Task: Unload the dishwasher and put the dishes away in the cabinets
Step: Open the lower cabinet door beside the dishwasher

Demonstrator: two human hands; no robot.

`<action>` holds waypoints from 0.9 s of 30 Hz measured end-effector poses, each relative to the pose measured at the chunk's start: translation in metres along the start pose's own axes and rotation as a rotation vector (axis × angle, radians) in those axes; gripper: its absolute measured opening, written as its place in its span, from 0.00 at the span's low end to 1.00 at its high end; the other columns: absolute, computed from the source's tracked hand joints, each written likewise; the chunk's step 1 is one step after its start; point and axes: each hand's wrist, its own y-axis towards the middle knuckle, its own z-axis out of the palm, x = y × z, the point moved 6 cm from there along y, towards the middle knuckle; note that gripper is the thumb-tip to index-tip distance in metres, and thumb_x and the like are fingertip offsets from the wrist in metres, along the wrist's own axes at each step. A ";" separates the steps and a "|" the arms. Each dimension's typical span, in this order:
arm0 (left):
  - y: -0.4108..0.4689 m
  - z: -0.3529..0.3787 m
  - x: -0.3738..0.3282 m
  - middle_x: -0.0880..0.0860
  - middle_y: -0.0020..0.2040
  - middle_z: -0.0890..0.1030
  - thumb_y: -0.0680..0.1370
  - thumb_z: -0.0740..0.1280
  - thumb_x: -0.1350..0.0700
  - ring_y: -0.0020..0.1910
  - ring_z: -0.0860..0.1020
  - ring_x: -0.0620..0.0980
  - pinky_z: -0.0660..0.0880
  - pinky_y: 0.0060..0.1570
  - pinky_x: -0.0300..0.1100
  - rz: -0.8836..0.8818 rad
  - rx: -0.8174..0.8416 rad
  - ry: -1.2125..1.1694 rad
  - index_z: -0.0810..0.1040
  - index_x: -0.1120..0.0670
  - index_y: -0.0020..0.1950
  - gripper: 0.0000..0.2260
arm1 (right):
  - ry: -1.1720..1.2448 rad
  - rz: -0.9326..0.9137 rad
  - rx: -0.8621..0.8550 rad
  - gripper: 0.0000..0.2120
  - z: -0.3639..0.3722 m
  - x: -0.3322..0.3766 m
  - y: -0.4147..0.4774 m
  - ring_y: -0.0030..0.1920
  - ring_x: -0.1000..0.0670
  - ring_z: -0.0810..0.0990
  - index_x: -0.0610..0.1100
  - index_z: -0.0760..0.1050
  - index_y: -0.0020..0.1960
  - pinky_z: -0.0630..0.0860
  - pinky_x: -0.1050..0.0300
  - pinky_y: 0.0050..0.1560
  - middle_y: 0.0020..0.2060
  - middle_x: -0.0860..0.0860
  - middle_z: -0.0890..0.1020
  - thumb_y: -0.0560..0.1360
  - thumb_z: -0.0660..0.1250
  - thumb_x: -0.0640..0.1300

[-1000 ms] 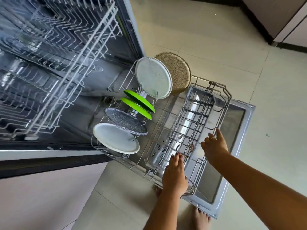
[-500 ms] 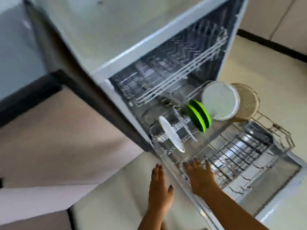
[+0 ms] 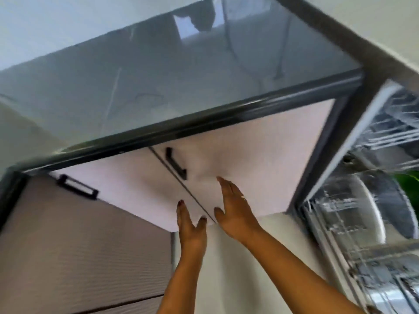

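Both hands empty, fingers straight: left hand (image 3: 190, 225) & right hand (image 3: 233, 209) reach twd the pale cabinet doors (image 3: 260, 159) under the counter. The black handle (image 3: 175, 164) sits just beyond the left fingertips, its long axis along the door seam, w/ the right hand just right of it. Plates (image 3: 367, 200) still in the dishwasher (image 3: 385, 137), well off to the right.

A glossy grey countertop (image 3: 204, 87) is stretching across the upper view, catching soft light and mirroring a bright patch (image 3: 183, 22) near its far edge. A dark trim (image 3: 204, 120) is running along its front. Below it, two pale pink cabinet doors (image 3: 260, 159) are meeting at a thin seam, with a black bar handle (image 3: 175, 164) sitting just beside it. A brown ribbed panel (image 3: 79, 245) with its own black handle (image 3: 77, 186) is standing at the left. Pale floor (image 3: 226, 268) is showing beneath, and a whitish wall (image 3: 56, 19) is rising behind the counter.
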 end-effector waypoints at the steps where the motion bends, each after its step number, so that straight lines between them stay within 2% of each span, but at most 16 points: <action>1: 0.007 -0.014 -0.008 0.46 0.78 0.51 0.80 0.61 0.62 0.76 0.53 0.46 0.53 0.72 0.40 0.020 0.001 -0.028 0.49 0.49 0.77 0.31 | 0.051 -0.043 -0.043 0.35 0.004 0.023 0.010 0.76 0.51 0.54 0.51 0.46 0.78 0.54 0.59 0.73 0.77 0.52 0.53 0.78 0.62 0.41; 4: 0.023 -0.052 -0.026 0.46 0.78 0.51 0.81 0.58 0.62 0.76 0.53 0.44 0.52 0.70 0.35 0.075 0.035 -0.053 0.50 0.49 0.78 0.29 | 0.141 -0.103 -0.117 0.32 0.022 0.079 0.033 0.74 0.51 0.60 0.50 0.53 0.77 0.58 0.65 0.67 0.75 0.52 0.59 0.77 0.63 0.40; 6: 0.027 -0.060 -0.038 0.45 0.78 0.51 0.82 0.56 0.60 0.76 0.52 0.44 0.52 0.72 0.37 0.111 0.071 -0.086 0.50 0.48 0.77 0.26 | 0.209 -0.061 -0.164 0.30 0.026 0.090 0.042 0.73 0.50 0.62 0.47 0.54 0.76 0.59 0.66 0.66 0.75 0.50 0.61 0.78 0.63 0.39; 8: 0.028 -0.068 -0.046 0.44 0.77 0.51 0.83 0.54 0.55 0.76 0.52 0.43 0.51 0.72 0.38 0.123 0.087 -0.137 0.51 0.46 0.77 0.24 | 0.270 -0.037 -0.189 0.30 0.029 0.091 0.048 0.72 0.49 0.64 0.46 0.57 0.75 0.61 0.63 0.67 0.73 0.48 0.64 0.77 0.63 0.36; 10: 0.026 -0.072 -0.051 0.44 0.77 0.52 0.83 0.52 0.51 0.76 0.52 0.43 0.51 0.69 0.35 0.118 0.099 -0.169 0.51 0.46 0.77 0.22 | 0.282 -0.045 -0.205 0.26 0.028 0.089 0.049 0.70 0.48 0.68 0.45 0.62 0.73 0.65 0.58 0.67 0.70 0.47 0.69 0.76 0.63 0.35; 13: 0.020 -0.071 -0.053 0.44 0.77 0.53 0.83 0.49 0.49 0.76 0.53 0.44 0.52 0.69 0.35 0.076 0.114 -0.246 0.53 0.45 0.77 0.22 | 0.269 -0.086 -0.284 0.17 0.025 0.086 0.040 0.62 0.49 0.75 0.44 0.69 0.66 0.75 0.53 0.62 0.61 0.48 0.76 0.77 0.64 0.40; 16: 0.010 -0.066 -0.055 0.45 0.77 0.56 0.82 0.47 0.45 0.75 0.56 0.45 0.54 0.72 0.42 0.028 0.127 -0.331 0.55 0.45 0.76 0.22 | 0.419 -0.126 -0.338 0.05 0.024 0.084 0.008 0.47 0.57 0.78 0.50 0.73 0.52 0.76 0.66 0.48 0.45 0.55 0.79 0.79 0.61 0.50; 18: 0.000 -0.059 -0.055 0.46 0.76 0.60 0.80 0.47 0.39 0.75 0.57 0.47 0.54 0.73 0.44 -0.032 0.159 -0.399 0.57 0.47 0.76 0.26 | 0.561 -0.107 -0.358 0.09 0.020 0.078 -0.018 0.43 0.60 0.77 0.54 0.72 0.48 0.73 0.74 0.45 0.43 0.55 0.78 0.77 0.55 0.56; 19: -0.007 -0.053 -0.053 0.48 0.75 0.62 0.76 0.48 0.33 0.75 0.59 0.49 0.55 0.74 0.45 -0.078 0.176 -0.433 0.58 0.49 0.76 0.33 | 0.618 -0.072 -0.377 0.13 0.017 0.071 -0.031 0.44 0.61 0.77 0.55 0.72 0.47 0.72 0.77 0.45 0.45 0.54 0.79 0.75 0.53 0.60; 21: -0.019 -0.044 -0.045 0.51 0.74 0.65 0.63 0.51 0.22 0.74 0.62 0.52 0.58 0.74 0.49 -0.166 0.190 -0.518 0.61 0.51 0.75 0.49 | 0.649 -0.060 -0.421 0.25 0.013 0.060 -0.052 0.42 0.63 0.78 0.54 0.73 0.45 0.72 0.77 0.44 0.41 0.54 0.80 0.70 0.51 0.72; 22: -0.030 -0.039 -0.042 0.52 0.73 0.66 0.60 0.52 0.21 0.73 0.64 0.52 0.59 0.73 0.48 -0.210 0.196 -0.542 0.62 0.52 0.75 0.52 | 0.629 -0.074 -0.437 0.29 0.012 0.053 -0.063 0.40 0.62 0.78 0.53 0.74 0.43 0.73 0.75 0.43 0.38 0.54 0.79 0.67 0.51 0.76; 23: -0.039 -0.036 -0.042 0.52 0.73 0.67 0.64 0.52 0.23 0.71 0.66 0.52 0.62 0.71 0.44 -0.232 0.211 -0.551 0.62 0.53 0.75 0.48 | 0.622 -0.084 -0.458 0.31 0.011 0.049 -0.071 0.38 0.61 0.78 0.52 0.74 0.42 0.74 0.73 0.41 0.36 0.54 0.79 0.66 0.51 0.78; 24: -0.052 -0.032 -0.040 0.51 0.71 0.69 0.71 0.51 0.28 0.68 0.70 0.51 0.66 0.66 0.38 -0.242 0.225 -0.544 0.64 0.54 0.73 0.40 | 0.618 -0.097 -0.470 0.30 0.009 0.045 -0.082 0.38 0.60 0.77 0.52 0.73 0.40 0.74 0.73 0.40 0.34 0.56 0.78 0.66 0.51 0.78; 26: -0.077 -0.020 -0.036 0.48 0.59 0.75 0.80 0.46 0.42 0.50 0.77 0.43 0.72 0.45 0.26 -0.248 0.307 -0.532 0.68 0.51 0.66 0.22 | 0.595 -0.116 -0.491 0.26 0.004 0.039 -0.098 0.39 0.61 0.79 0.54 0.73 0.40 0.74 0.73 0.41 0.33 0.59 0.79 0.69 0.51 0.75; 27: -0.093 -0.014 -0.033 0.48 0.54 0.75 0.81 0.46 0.45 0.42 0.76 0.38 0.72 0.37 0.25 -0.249 0.348 -0.530 0.68 0.50 0.65 0.19 | 0.588 -0.117 -0.503 0.25 0.001 0.033 -0.109 0.39 0.60 0.79 0.55 0.73 0.41 0.74 0.73 0.41 0.33 0.60 0.79 0.70 0.52 0.74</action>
